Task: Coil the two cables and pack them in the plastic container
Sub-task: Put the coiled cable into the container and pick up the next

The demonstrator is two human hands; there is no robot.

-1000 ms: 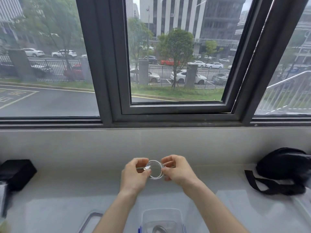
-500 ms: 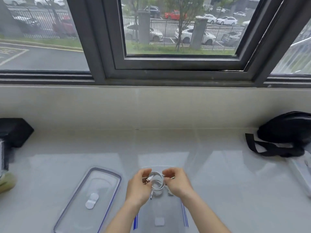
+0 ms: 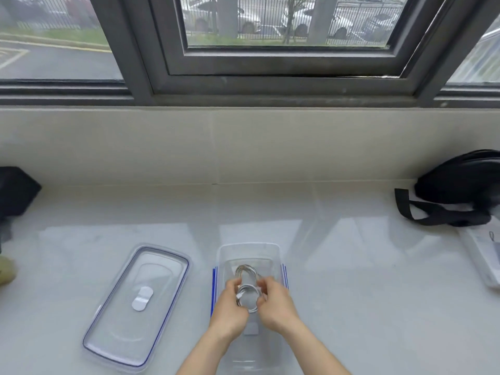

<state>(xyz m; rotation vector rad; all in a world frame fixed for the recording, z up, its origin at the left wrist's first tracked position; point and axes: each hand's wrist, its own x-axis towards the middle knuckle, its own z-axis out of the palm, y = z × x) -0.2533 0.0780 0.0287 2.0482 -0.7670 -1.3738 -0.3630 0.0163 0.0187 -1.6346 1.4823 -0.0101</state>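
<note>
A clear plastic container (image 3: pixel 249 249) with blue side clips stands on the pale counter in front of me. One coiled white cable (image 3: pixel 246 271) lies inside it toward the far end. A second coiled white cable (image 3: pixel 249 299) is held over the container's middle, pinched between my left hand (image 3: pixel 230 311) on its left side and my right hand (image 3: pixel 274 304) on its right side. Both hands are low, at or inside the container's opening.
The container's clear lid (image 3: pixel 138 304) with a blue seal lies flat to the left. A black bag with a strap (image 3: pixel 457 189) sits at the far right, a white flat object (image 3: pixel 484 255) below it. A dark object (image 3: pixel 16 190) rests at the left edge.
My view has tilted down from the window to the counter. Both hands have brought the coiled cable down from chest height into the container, beside the first coil.
</note>
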